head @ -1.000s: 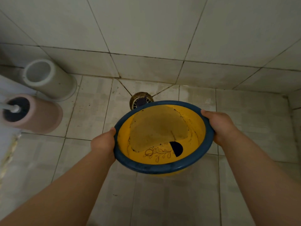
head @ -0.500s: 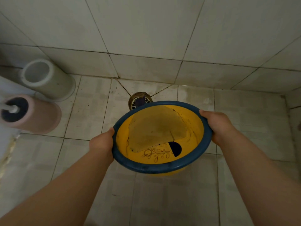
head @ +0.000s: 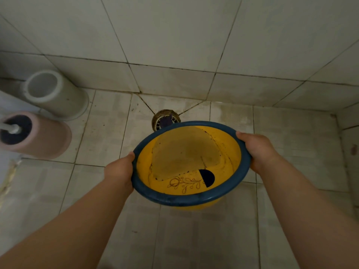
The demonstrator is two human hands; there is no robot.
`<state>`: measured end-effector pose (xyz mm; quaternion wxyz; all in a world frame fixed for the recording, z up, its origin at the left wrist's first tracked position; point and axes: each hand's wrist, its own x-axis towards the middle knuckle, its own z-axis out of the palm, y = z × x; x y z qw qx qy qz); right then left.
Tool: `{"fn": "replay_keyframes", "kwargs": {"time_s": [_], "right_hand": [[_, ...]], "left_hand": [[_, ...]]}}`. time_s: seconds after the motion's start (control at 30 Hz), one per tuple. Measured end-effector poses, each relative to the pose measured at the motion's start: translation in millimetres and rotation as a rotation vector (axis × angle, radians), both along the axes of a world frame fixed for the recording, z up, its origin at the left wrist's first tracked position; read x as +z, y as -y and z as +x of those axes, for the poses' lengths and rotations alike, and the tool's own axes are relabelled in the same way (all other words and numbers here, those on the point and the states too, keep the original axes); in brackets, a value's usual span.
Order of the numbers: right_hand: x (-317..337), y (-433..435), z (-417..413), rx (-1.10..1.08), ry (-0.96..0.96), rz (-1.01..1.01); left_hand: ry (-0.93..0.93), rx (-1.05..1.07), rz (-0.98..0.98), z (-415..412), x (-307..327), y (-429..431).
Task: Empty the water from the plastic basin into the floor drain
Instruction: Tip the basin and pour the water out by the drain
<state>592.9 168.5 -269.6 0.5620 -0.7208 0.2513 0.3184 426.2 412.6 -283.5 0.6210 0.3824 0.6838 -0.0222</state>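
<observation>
Both-handed, left hand [head: 119,171] and right hand [head: 258,150] hold tilted basin [head: 147,193] near drain [head: 165,121]

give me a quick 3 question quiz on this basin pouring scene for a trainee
1. True or false: both hands grip the basin by its blue rim.
2. Where has the water pooled: A) toward the far side, nearest the floor drain, B) toward the near side, C) spread evenly?
3. What stands in the pink holder at the left?

Key: 1. True: left hand, right hand. 2. A. 3. A white-handled brush; the grey holder beside it looks empty.
</observation>
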Motion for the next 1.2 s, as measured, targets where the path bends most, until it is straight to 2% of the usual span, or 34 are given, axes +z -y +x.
{"fn": "replay_keyframes", "kwargs": {"time_s": [0.47, 1.2], "right_hand": [[6.2, -1.8, -3.0, -0.004, 0.010, 0.008], [9.0, -0.1, -0.4, -0.017, 0.005, 0.020]], "left_hand": [[0.050, 0.035, -0.023, 0.0, 12.1, 5.1], [0.009, 0.013, -0.012, 1.2, 5.0, 5.8]]}}
